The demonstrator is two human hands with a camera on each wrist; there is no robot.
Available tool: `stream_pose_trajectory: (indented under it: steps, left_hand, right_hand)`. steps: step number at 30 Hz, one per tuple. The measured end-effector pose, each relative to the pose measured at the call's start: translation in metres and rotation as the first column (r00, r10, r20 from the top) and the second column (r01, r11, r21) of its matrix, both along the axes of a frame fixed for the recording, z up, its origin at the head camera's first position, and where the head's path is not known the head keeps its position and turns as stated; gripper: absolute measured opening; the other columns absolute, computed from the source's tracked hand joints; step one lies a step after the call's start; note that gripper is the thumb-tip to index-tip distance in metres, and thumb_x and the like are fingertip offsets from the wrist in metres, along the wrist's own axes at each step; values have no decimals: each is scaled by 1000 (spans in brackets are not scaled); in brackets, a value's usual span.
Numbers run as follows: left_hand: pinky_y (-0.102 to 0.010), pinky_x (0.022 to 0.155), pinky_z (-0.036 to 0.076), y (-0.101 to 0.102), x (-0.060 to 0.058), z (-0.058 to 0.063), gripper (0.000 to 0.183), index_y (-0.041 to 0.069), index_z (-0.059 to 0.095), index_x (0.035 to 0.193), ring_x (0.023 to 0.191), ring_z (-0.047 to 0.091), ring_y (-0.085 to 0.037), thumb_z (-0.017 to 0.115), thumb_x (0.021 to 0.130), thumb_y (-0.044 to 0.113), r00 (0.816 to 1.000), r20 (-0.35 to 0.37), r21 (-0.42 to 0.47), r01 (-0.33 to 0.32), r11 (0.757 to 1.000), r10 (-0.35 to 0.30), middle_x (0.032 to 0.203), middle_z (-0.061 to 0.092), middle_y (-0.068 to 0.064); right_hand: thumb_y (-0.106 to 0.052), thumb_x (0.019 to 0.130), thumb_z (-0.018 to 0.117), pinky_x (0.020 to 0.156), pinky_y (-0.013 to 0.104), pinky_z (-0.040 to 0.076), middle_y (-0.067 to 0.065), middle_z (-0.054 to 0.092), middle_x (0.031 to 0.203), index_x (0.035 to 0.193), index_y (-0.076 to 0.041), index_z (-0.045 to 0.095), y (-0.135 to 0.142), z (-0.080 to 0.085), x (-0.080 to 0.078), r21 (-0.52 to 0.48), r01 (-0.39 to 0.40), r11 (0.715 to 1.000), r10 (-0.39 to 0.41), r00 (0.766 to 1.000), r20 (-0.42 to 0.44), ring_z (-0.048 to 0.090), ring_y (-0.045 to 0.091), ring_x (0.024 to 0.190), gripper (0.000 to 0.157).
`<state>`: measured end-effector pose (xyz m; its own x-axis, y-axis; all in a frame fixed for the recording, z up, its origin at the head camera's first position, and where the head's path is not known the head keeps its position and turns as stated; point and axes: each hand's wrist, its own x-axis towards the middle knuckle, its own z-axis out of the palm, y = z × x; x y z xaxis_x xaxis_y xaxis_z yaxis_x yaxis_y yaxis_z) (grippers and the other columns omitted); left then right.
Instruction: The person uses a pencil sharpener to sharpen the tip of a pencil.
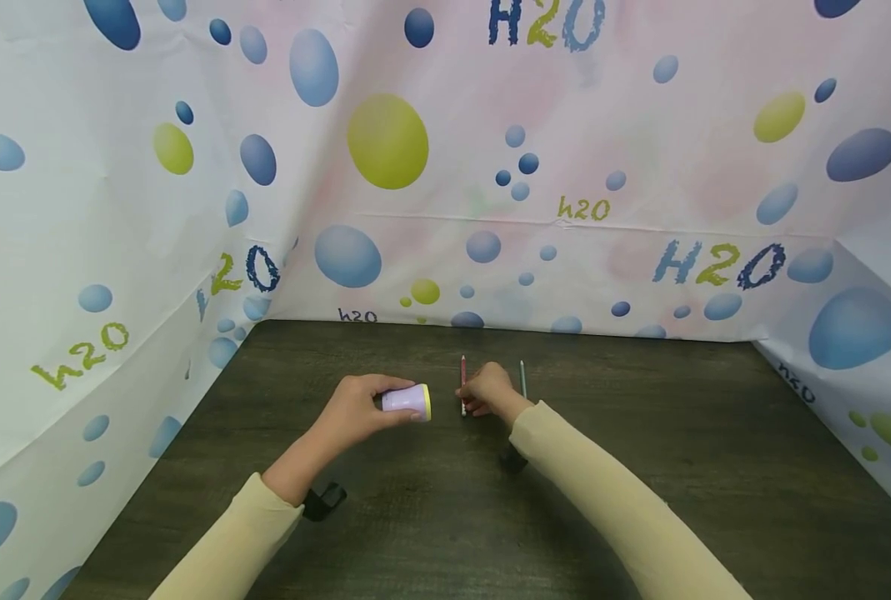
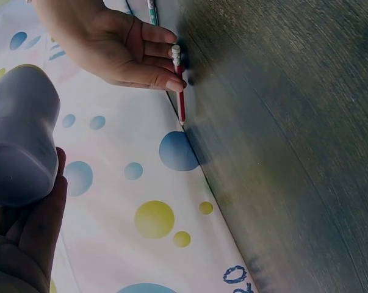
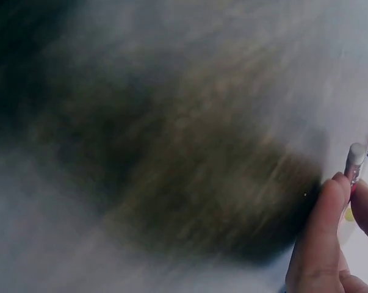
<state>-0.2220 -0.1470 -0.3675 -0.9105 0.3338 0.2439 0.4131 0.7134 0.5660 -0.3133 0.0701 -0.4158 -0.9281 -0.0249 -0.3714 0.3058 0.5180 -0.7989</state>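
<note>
A lavender container (image 1: 405, 401) with a yellow rim lies sideways in the grip of my left hand (image 1: 353, 406), its rim facing right. In the left wrist view the container (image 2: 22, 134) shows a smooth, slightly waisted body, with fingers along its underside. My right hand (image 1: 490, 390) pinches a red pencil (image 1: 463, 367) near its white eraser end, and the tip points toward the back wall. From the right wrist, the white eraser (image 3: 356, 153) stands out past thumb and finger. To the right of that hand is a green pencil (image 1: 523, 375), partly hidden by the wrist.
The dark wood table (image 1: 430, 533) runs back to a white sheet (image 1: 445, 200) printed with blue and green bubbles, which also covers both sides. A black wrist-worn device (image 1: 325, 502) hangs under the left wrist, another (image 1: 513, 458) under the right.
</note>
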Motion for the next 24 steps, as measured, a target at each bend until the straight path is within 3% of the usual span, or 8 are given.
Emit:
stream_pose_trajectory:
  steps: [7, 13, 18, 21, 22, 24]
  left_hand:
    - [-25, 67, 49, 0, 0, 1, 41, 5, 76, 119, 80, 62, -13, 84, 85, 26, 1000, 6, 9, -13, 1000, 13, 109, 78, -15]
    - [-26, 67, 49, -1, -1, 0, 41, 6, 76, 120, 80, 62, -13, 84, 85, 27, 1000, 16, 16, -25, 1000, 25, 109, 78, -14]
    - [-27, 68, 50, -3, -1, 0, 43, 6, 75, 122, 81, 62, -15, 84, 86, 28, 997, 58, 34, -48, 998, 46, 110, 77, -16]
    - [-28, 67, 50, -5, -2, 1, 43, 5, 75, 123, 81, 62, -16, 83, 87, 28, 993, 98, 67, -78, 995, 72, 112, 76, -17]
    - [-28, 67, 51, -5, -2, 1, 43, 5, 74, 123, 81, 63, -17, 82, 87, 28, 990, 114, 81, -91, 993, 82, 112, 76, -17]
    - [-28, 67, 51, -6, -3, 1, 43, 5, 74, 124, 81, 63, -18, 81, 88, 28, 985, 142, 102, -117, 988, 102, 113, 76, -19]
  right_hand:
    - [-6, 90, 77, 60, 28, 60, 10, 71, 72, 92, 2, 73, -4, 0, -4, 135, 3, 991, 3, 999, -43, 63, 11, 56, 10]
    - [-9, 89, 79, 57, 28, 59, 9, 69, 67, 88, 2, 74, -3, -5, -6, 134, 0, 991, 8, 998, -58, 62, 11, 52, 12]
    - [-13, 92, 76, 63, 31, 61, 18, 75, 87, 93, 3, 73, 3, -2, 1, 170, -60, 984, 78, 992, -102, 72, 21, 67, 17]
    - [-14, 94, 73, 69, 33, 59, 18, 74, 98, 103, 4, 72, 7, 4, 11, 280, -185, 942, 239, 955, -173, 71, 24, 79, 19]
    - [-13, 95, 72, 72, 35, 58, 18, 73, 100, 108, 4, 71, 8, 6, 14, 325, -231, 917, 304, 932, -197, 69, 25, 81, 22]
    - [-12, 96, 70, 78, 39, 57, 19, 72, 105, 118, 6, 70, 9, 8, 22, 430, -315, 846, 444, 863, -242, 68, 27, 88, 28]
